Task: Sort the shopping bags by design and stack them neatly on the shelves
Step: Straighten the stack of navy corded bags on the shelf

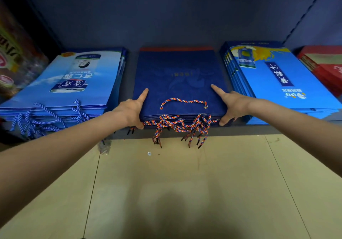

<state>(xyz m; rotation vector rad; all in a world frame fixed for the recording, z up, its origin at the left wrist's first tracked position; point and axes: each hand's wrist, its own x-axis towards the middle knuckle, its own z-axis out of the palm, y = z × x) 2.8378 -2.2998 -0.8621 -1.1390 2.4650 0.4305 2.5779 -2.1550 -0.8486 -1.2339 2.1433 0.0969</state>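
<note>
A stack of dark blue shopping bags with red, blue and yellow twisted rope handles lies flat in the middle of the shelf. My left hand presses against the stack's near left corner, with the index finger straight along the top edge and the thumb against the front. At the near right corner my right hand does the same in mirror. The remaining fingers of both hands are hidden. A stack of light blue bags with a can picture lies to the left. To the right is a stack of bright blue bags with yellow print.
Red bags lie at the far right of the shelf. Packaged goods stand at the far left. Rope handles hang over the shelf's front edge. Below is a beige tiled floor.
</note>
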